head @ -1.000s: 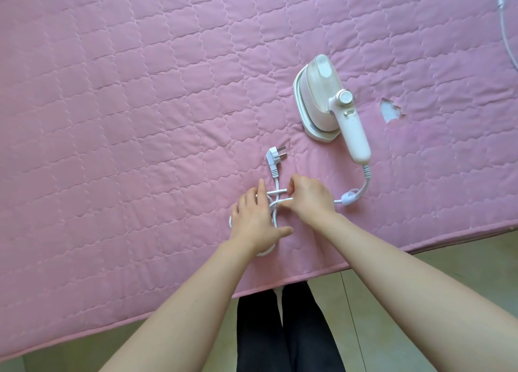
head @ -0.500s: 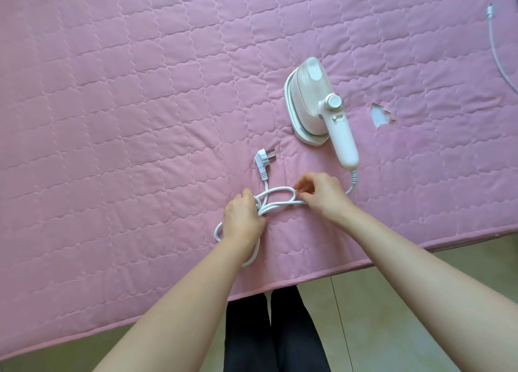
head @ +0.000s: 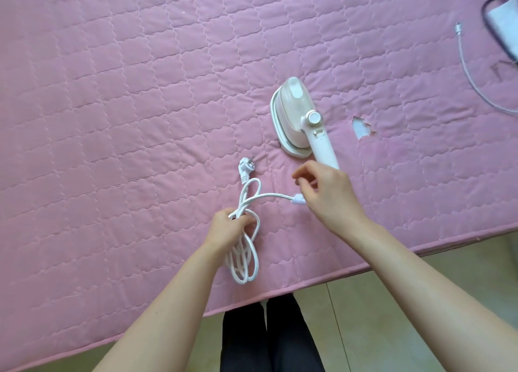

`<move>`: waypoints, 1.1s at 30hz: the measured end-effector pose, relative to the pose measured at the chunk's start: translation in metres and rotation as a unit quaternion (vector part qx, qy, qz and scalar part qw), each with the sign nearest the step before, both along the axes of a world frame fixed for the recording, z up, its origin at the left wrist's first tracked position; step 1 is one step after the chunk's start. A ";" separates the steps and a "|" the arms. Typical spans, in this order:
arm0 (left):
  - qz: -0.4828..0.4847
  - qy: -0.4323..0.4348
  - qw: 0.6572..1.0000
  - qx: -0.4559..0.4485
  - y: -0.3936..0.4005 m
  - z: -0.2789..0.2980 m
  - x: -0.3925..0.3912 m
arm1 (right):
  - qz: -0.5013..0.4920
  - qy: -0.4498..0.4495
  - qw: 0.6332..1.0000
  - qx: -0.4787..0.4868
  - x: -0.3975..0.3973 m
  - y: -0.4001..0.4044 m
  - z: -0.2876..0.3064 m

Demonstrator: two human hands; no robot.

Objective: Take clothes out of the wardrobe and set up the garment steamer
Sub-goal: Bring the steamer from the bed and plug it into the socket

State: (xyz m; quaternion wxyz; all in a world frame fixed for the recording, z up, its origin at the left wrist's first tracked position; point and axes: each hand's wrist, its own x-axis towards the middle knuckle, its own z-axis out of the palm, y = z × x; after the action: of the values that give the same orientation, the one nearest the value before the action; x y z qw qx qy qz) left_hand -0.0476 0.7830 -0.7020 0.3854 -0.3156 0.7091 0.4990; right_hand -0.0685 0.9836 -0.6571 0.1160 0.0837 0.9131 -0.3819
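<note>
Garment steamer (head: 297, 119) lies on its side on the pink quilted bed cover (head: 126, 91), handle pointing toward the near edge of the bed. White power cord (head: 246, 248) lies on the cover in front of and to the left of the steamer, bunched in loops. Plug (head: 245, 169) rests left of the steamer's handle, prongs up and away from the person.

Left hand (head: 231, 227) grips the bundled loops, fingers curled round them; the long loops trail from it toward the bed edge. Right hand (head: 322, 192), just in front of the steamer's handle, holds the strand coming from the bundle, fingers curled near the pale cord clip (head: 297, 199); exact pinch hidden.

Torn patch (head: 361, 126) in the cover right of the steamer. Thin grey cable (head: 473, 77) and a white device (head: 504, 21) further right, near the frame corner.
</note>
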 end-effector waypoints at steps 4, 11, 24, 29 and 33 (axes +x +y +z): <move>0.056 -0.056 0.992 0.096 0.007 0.005 -0.006 | -0.044 0.055 0.996 0.048 -0.014 0.013 0.008; 0.143 -0.084 0.973 0.162 0.016 0.007 -0.024 | -0.082 -0.037 0.991 0.102 -0.039 0.017 -0.004; 0.212 -0.026 0.956 0.201 0.047 0.009 -0.067 | -0.099 -0.159 0.978 0.095 -0.054 0.014 -0.016; 0.203 0.070 0.970 0.115 0.060 0.008 -0.087 | -0.104 -0.167 0.977 0.085 -0.053 0.019 -0.020; 0.188 0.229 0.955 0.006 0.067 0.007 -0.103 | -0.107 -0.170 0.978 0.054 -0.056 0.021 -0.023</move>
State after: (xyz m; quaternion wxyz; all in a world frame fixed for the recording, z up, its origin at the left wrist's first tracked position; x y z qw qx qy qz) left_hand -0.1503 0.8498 -0.6953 0.1140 -0.3178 0.7033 0.6256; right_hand -0.1248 1.0050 -0.6802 0.2233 0.2508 0.8850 -0.3225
